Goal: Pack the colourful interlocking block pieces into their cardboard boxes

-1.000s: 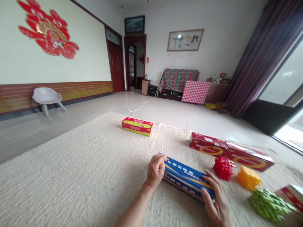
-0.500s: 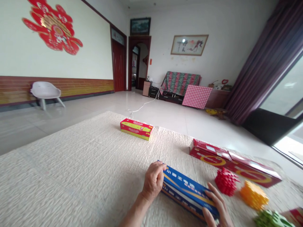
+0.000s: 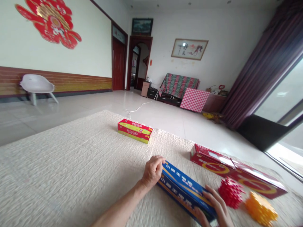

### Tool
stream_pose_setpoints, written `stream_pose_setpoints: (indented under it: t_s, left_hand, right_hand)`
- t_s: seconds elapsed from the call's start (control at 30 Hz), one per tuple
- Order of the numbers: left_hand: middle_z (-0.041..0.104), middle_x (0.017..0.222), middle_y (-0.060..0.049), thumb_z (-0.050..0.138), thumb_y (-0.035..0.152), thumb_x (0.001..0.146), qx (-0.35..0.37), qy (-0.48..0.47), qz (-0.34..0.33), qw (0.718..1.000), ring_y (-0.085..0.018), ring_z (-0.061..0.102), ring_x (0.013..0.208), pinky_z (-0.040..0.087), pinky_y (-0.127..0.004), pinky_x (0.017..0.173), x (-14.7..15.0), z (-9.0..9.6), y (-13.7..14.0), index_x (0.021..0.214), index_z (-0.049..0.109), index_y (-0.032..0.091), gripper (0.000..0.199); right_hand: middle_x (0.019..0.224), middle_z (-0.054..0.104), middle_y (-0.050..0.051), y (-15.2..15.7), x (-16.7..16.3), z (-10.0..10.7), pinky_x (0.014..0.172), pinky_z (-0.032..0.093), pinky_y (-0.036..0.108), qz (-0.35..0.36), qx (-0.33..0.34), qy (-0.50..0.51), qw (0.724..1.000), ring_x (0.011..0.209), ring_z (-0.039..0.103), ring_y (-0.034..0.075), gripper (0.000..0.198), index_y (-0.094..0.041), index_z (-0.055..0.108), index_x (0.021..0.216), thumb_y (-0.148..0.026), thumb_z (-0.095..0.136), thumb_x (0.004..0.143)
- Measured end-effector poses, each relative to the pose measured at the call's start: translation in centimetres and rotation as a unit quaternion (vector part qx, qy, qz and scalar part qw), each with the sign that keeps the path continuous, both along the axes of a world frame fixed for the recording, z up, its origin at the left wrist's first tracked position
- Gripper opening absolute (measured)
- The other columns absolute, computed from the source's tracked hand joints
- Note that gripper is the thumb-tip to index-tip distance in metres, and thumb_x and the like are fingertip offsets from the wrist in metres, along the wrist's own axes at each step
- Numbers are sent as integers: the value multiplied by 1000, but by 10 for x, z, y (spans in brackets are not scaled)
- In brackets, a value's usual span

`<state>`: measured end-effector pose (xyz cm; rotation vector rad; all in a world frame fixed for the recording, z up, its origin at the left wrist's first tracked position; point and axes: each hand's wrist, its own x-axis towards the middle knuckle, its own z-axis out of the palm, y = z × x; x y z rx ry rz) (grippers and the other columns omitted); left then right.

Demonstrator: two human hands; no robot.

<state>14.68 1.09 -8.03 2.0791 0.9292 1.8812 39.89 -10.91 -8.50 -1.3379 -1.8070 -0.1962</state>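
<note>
A long blue battery box (image 3: 187, 186), printed with white characters and an orange stripe, lies slantwise in front of me on the beige textured cover. My left hand (image 3: 152, 170) grips its far left end with curled fingers. At the near right end, my right hand (image 3: 216, 205) spans the box, thumb on the front face and fingers over the top. Right of it are a crimson knobbly cluster of plastic pieces (image 3: 230, 192) and a similar yellow cluster (image 3: 260, 208).
A red and yellow-green box (image 3: 134, 130) sits near the cover's far edge. Dark red long boxes (image 3: 236, 170) stand end to end at the right. Beyond are a tiled floor (image 3: 113, 104), a white chair (image 3: 38, 85) and a cloth-draped piece of furniture (image 3: 178, 85).
The view has tilted and shifted a little. The blue box shows more of its front face, both hands still on it. A green cluster at the lower right has left the view.
</note>
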Motion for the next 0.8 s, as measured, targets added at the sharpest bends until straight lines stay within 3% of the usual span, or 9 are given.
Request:
stream_pose_setpoints:
  t_s: [0.13,0.23,0.43,0.6,0.7,0.8]
  left_hand:
    - [72,86,-4,40,10,91,-10,-21,37,999,-15,67,85,55,-31,83,-1,1,42,99,65,20,28]
    - [72,93,-6,44,16,92,-9,-9,64,998,-17,66,91,54,-34,86,-1,-1,59,102,65,19,23]
    - [69,106,-9,54,25,85,62,85,43,993,-24,58,111,46,-45,100,-15,-3,48,111,63,17,28]
    - [66,111,-10,58,33,79,88,187,60,977,-28,55,110,44,-47,97,-16,1,26,109,65,17,35]
    - [63,120,-9,57,32,78,80,251,69,962,-29,52,114,42,-46,96,-6,-4,19,116,63,20,40]
    - [55,135,-8,56,30,80,62,312,84,944,-30,44,125,36,-48,102,2,-11,19,127,56,22,48]
  right_hand:
    - [133,52,13,52,-5,17,92,52,52,36,29,6,999,118,56,34,39,-22,53,119,-37,63,84]
    - [138,50,15,77,-10,11,96,49,53,48,14,16,999,123,53,33,40,-22,51,122,-36,61,86]
    - [150,34,18,75,-20,-13,91,50,54,-21,41,116,992,136,35,39,74,-22,35,142,-44,67,79]
    - [119,53,18,67,-16,-19,76,53,45,-113,23,113,987,107,55,33,72,-15,44,135,-56,63,78]
    - [97,60,11,67,-15,-22,67,53,39,-153,-38,142,977,81,60,25,72,-14,48,128,-62,60,76]
    - [86,64,8,67,-15,-21,60,52,34,-167,-120,184,961,69,62,22,73,-15,50,123,-66,60,72]
